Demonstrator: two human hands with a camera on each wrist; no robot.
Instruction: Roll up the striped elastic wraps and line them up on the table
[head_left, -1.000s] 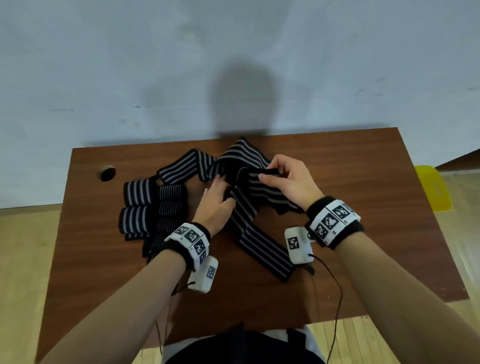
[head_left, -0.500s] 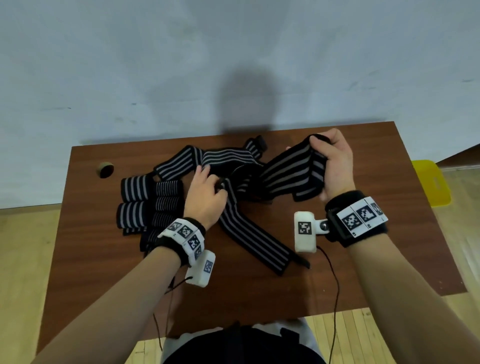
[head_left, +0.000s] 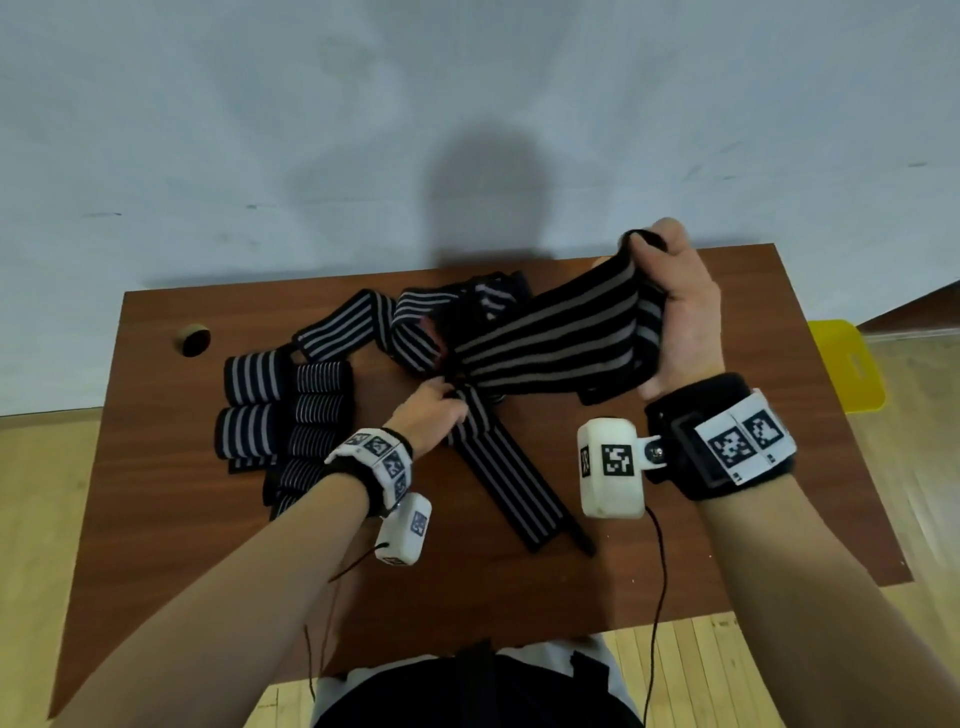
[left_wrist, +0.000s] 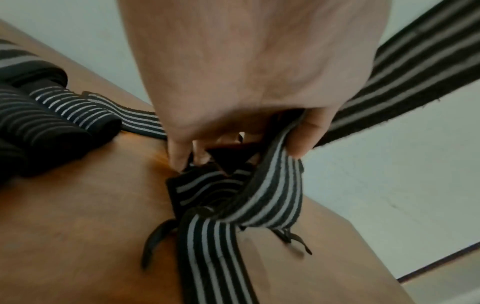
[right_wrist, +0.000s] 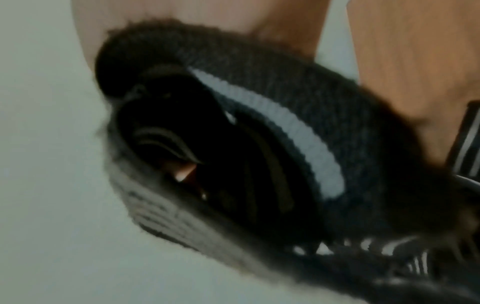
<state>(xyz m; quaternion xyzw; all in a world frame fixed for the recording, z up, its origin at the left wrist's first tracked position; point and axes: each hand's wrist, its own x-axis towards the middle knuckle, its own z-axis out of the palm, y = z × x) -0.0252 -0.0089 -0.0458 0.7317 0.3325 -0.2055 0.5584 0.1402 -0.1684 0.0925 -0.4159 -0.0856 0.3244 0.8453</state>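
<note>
Nearest to us a flat striped wrap (head_left: 506, 486) lies on the brown table (head_left: 727, 519), running from the near middle up toward our left hand (head_left: 431, 415). That hand sits low over the table with its fingers curled, pinching a striped band (left_wrist: 272, 185) between thumb and fingertips, as the left wrist view shows (a black strap end pokes out under the fingers there). To its left, the rolled wraps (head_left: 283, 410) stand packed together in a cluster, two wide-striped ones on the outer side and the finer-striped ones touching them on the inner side. From the left hand a stretched wrap (head_left: 550, 343) rises up and to the right, off the table, to our right hand (head_left: 685, 317), which is raised above the far right part of the table and grips the wrap's bunched end with its fingers closed around it; the right wrist view is blurred and shows little beyond dark ribbed fabric in the palm. Farther back, a loose tangle of wraps (head_left: 415, 322) lies on the table near its far edge. A round hole (head_left: 193, 340) marks the far left corner, and past the right edge a yellow object (head_left: 847, 364) sits on the floor.
</note>
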